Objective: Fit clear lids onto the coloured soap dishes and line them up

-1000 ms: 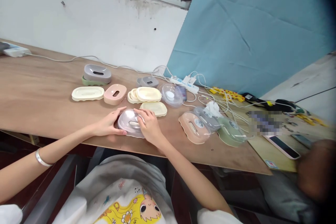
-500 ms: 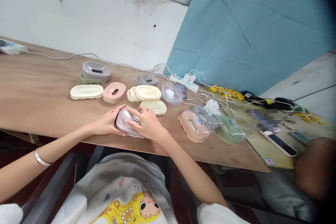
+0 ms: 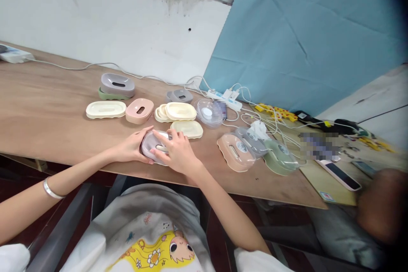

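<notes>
A pale lilac soap box with a clear lid (image 3: 152, 144) lies near the front edge of the wooden table (image 3: 47, 123). My left hand (image 3: 132, 147) cups its left end, fingers curled round it. My right hand (image 3: 177, 153) covers its right side, fingers pressed on the lid and round its handle. Just behind lie cream trays (image 3: 186, 128) and a pink base (image 3: 139, 111).
Further back stand a cream tray (image 3: 106, 109), a grey base stacked on a green one (image 3: 117, 85), another grey base (image 3: 179, 96) and a clear lid (image 3: 208, 114). Pink, grey and green lidded boxes (image 3: 236, 152) lie right, beside cables, a power strip (image 3: 225, 97) and a phone (image 3: 339, 174). Another person sits at right (image 3: 379, 208).
My right hand has slid further over the lid, from its right end to its top. The box has tilted and shifted slightly left between both hands.
</notes>
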The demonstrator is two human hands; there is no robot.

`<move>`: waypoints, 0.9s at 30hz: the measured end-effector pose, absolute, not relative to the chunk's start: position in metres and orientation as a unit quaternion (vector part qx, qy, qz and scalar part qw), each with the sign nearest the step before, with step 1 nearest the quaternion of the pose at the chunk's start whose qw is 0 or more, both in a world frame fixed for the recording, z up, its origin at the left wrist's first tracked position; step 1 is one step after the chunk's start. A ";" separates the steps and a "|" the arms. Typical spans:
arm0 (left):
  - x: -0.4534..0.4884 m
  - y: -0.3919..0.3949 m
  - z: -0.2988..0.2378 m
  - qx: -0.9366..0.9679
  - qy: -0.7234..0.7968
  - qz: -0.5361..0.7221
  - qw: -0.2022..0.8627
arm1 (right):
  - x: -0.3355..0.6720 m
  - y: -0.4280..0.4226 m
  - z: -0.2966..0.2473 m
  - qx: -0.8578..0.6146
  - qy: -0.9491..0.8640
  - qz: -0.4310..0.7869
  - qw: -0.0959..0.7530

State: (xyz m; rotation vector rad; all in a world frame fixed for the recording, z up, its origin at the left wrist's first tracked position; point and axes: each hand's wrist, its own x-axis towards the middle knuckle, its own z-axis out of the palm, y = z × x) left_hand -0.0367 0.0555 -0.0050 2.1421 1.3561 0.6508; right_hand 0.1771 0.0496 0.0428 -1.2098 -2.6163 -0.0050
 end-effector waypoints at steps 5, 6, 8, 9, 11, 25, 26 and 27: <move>-0.034 0.053 0.002 0.825 0.491 0.178 0.214 | 0.187 0.033 0.045 -0.454 -0.881 -0.037 0.130; -0.032 0.052 0.004 0.836 0.487 0.160 0.198 | 0.193 0.029 0.045 -0.479 -0.867 -0.049 0.130; -0.030 0.051 0.008 0.854 0.476 0.126 0.165 | 0.209 0.021 0.043 -0.530 -0.835 -0.079 0.125; -0.029 0.050 0.009 0.862 0.472 0.112 0.150 | 0.218 0.019 0.043 -0.553 -0.819 -0.095 0.120; -0.028 0.050 0.008 0.870 0.465 0.096 0.128 | 0.238 0.019 0.041 -0.593 -0.788 -0.130 0.107; -0.027 0.052 0.002 0.863 0.465 0.150 0.127 | 0.289 0.073 0.039 -0.612 -0.745 -0.213 0.159; -0.027 0.054 0.001 0.858 0.472 0.164 0.118 | 0.284 0.078 0.044 -0.599 -0.756 -0.203 0.167; -0.028 0.057 0.001 0.850 0.485 0.179 0.103 | 0.279 0.085 0.048 -0.588 -0.767 -0.193 0.171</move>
